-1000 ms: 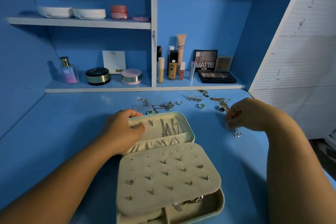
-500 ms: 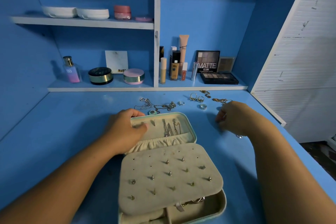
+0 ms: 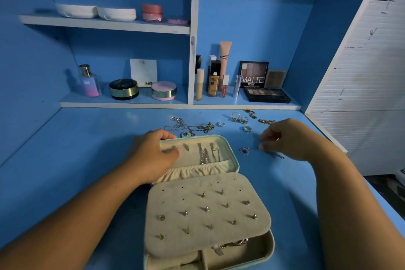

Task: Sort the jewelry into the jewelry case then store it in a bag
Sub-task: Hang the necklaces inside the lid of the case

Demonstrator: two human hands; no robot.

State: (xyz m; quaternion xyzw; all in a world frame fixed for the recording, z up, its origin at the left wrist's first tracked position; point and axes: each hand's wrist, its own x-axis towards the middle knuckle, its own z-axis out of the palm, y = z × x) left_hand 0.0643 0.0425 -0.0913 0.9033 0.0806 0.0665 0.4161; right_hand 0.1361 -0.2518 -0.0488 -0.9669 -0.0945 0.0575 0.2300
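While the left hand [image 3: 153, 155] still grips the jewelry case [image 3: 232, 155], the right hand [image 3: 291, 138] pinches a necklace [image 3: 244, 151] dragged nearer.

A perfume bottle [image 3: 88, 82], two round compacts [image 3: 124, 89], makeup tubes [image 3: 225, 61] and an eyeshadow palette [image 3: 267, 95] stand on the lower shelf [image 3: 122, 103].

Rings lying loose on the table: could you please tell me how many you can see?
4 rings: one beside the silver chains, two side by side nearer the shelf, one just in front of that pair. The right hand may hide others.
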